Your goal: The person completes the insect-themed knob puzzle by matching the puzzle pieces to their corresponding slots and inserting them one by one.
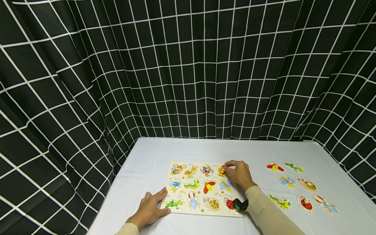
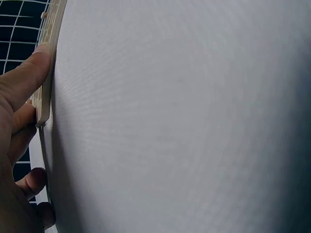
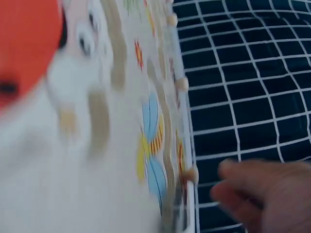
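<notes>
Curtain (image 1: 188, 81) — black, white grid; puzzle board (image 1: 220, 212) — cream

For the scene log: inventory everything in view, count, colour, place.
Table: 1, white, lower part of view
Curtain: at least 1, black with white grid, around table
Puzzle board: 1, cream with 12 multicoloured creatures, on table
Winged bug piece: 1, red-yellow, right of board, back row
Grasshopper piece: 1, green, back row
Dragonfly piece: 1, blue-yellow, middle row
Snail piece: 1, multicoloured, middle row
Caterpillar piece: 1, green-yellow, front row
Ladybird piece: 1, red, front row
Stag beetle piece: 1, blue-red, front row
Knobs: at least 3, tan, on board
Wrist device: 1, black, by board's near right corner
Sleeves: 2, beige, forearms
Left hand: 1, at board's near left corner
Right hand: 1, at board's far right corner
</notes>
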A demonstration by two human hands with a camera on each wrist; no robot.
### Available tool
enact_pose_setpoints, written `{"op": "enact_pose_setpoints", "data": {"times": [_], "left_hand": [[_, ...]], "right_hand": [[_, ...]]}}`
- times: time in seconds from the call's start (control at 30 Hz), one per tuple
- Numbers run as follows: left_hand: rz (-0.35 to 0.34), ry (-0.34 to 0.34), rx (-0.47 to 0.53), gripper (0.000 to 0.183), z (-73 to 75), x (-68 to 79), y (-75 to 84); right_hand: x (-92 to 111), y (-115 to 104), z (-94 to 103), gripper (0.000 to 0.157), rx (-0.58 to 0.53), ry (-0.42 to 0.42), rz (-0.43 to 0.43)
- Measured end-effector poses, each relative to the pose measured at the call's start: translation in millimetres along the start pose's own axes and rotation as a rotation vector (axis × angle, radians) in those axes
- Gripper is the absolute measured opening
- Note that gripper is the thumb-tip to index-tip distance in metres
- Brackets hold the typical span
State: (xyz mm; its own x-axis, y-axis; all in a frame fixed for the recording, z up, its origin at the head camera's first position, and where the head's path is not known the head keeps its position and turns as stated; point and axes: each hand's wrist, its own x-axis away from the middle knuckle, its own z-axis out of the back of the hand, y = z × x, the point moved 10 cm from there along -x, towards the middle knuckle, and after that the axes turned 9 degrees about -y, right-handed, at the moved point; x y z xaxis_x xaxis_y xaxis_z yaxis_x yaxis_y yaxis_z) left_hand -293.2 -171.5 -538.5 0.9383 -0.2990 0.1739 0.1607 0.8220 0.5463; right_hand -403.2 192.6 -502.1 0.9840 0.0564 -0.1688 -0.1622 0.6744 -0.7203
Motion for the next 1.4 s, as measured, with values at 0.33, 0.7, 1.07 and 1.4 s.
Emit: {"op": "enact_pose_setpoints", "data": {"times": [0.33, 0.7, 1.07, 1.4], "left_hand": [[0.018, 0.018, 0.007, 0.080, 3.2, 6.9, -3.9], [-0.001, 0.045, -0.019, 0.078, 4.2, 6.1, -2.2], [-0.002, 0.037, -0.019, 0.079, 4.0, 3.5, -0.9], [-0.011, 0.023, -0.020, 0.079, 0.6, 0.8, -0.6]], "right_hand": [[6.0, -26.6, 69.4, 0.024, -0.054, 0.148, 0.042], [41.2, -60.2, 187.8, 0.018, 0.017, 0.457, 0.234], [83.5, -52.8, 260.4, 0.019, 0.064, 0.611, 0.145], [101.1, -33.1, 266.1, 0.022, 0.037, 0.602, 0.053]]}}
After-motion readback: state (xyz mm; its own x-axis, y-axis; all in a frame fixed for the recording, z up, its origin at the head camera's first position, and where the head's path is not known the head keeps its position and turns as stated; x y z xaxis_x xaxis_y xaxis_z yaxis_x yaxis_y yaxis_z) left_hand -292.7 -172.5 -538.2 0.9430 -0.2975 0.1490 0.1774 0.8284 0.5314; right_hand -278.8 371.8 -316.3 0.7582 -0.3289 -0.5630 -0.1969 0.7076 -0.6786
